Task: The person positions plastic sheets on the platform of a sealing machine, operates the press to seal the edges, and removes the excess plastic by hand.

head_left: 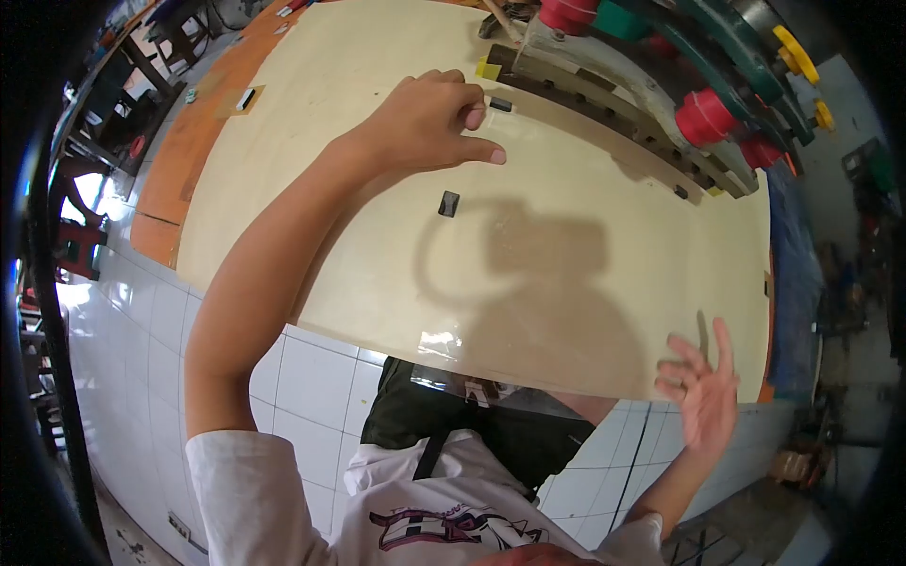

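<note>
A: What's the left hand point(425, 123) doing, upper middle of the frame?

B: Its fingers are curled and the thumb stands apart; I see nothing gripped. A small, black, rectangular piece point(501, 104) lies just right of the fingers, on the glossy cream tabletop point(377, 283). Whether they touch, I cannot tell.

A: Why curled?

B: Probably because the piece is so small; that shape suits fingertips.

A: And the right hand point(703, 391)?

B: Lower right, fingers spread, nothing visible in it. It looks idle by the table's near edge, perhaps simply held out of the way.

A: How many black pieces?

B: Two lie on the cream, counting a second black piece point(449, 204) near the middle. A third dark bit point(681, 192) sits beside the long, dark, notched bar point(604, 113), upper right.

A: Beyond that?

B: One green metal machine point(750, 66), with two yellow knobs point(797, 55) and at least three rounded red parts point(705, 118). It probably stands along the far side to keep the near side within reach.
</note>
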Tool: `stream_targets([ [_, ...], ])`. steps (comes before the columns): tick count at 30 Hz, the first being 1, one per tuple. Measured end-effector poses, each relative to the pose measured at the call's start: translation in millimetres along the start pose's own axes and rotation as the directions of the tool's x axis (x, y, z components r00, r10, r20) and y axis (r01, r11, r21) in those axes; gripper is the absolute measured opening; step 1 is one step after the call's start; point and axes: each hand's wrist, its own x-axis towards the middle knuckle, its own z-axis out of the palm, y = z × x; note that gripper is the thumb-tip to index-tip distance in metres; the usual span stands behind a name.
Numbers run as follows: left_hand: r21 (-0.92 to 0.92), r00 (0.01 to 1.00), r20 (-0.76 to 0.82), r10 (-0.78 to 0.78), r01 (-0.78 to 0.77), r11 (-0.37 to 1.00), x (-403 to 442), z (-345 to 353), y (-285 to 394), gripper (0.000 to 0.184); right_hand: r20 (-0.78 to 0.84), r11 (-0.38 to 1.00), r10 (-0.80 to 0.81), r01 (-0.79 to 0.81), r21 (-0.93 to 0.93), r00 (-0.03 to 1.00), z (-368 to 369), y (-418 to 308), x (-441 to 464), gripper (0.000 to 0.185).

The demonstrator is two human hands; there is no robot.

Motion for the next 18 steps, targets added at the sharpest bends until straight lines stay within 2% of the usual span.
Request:
stream_targets([
  [1,0.030,0.999,0.036,-0.035,0.034,0.999,0.6,-1.5,0.9,0.053,-0.106,0.993,0.016,-0.028,-0.115,0.994,-5.9,-5.2,15.1,0.079],
  [2,0.033,0.999,0.035,-0.028,0.027,0.999,0.7,-2.7,1.3,0.053,-0.108,0.993,0.010,-0.022,-0.113,0.994,-8.0,-10.0,31.0,0.079],
  [4,0.015,0.999,0.028,-0.024,0.024,1.000,-0.2,-3.6,2.0,0.053,-0.084,0.923,0.034,-0.063,-0.380,0.996,-9.8,-20.0,66.4,0.059],
  [5,0.019,0.999,0.028,-0.021,0.021,1.000,-0.3,-3.5,2.8,0.053,-0.083,0.924,0.030,-0.060,-0.378,0.996,-11.0,-24.5,86.0,0.059],
  [7,-0.051,0.997,0.040,-0.062,0.065,0.997,-1.1,-3.2,3.2,0.052,-0.046,0.829,0.182,-0.178,-0.531,0.982,-12.4,-31.3,122.2,0.036],
  [8,-0.042,0.997,0.035,-0.064,0.066,0.997,-1.2,-3.4,2.1,0.052,-0.037,0.831,0.178,-0.170,-0.529,0.983,-10.8,-34.6,135.5,0.036],
  [10,-0.068,1.000,0.016,-0.014,0.015,0.998,-1.2,-3.5,-0.1,0.051,0.008,0.727,0.190,-0.136,-0.673,0.982,-6.3,-40.0,155.9,0.021],
  [14,-0.093,1.000,0.004,-0.012,0.012,0.996,-1.6,-2.0,-2.9,0.051,0.017,0.724,0.164,-0.108,-0.682,0.986,-8.2,-29.3,169.2,0.017],
  [18,-0.088,0.998,0.048,-0.046,0.050,0.995,0.3,-5.5,-1.0,0.051,-0.063,0.733,0.033,-0.067,-0.677,0.997,-9.5,-15.9,164.4,0.016],
])
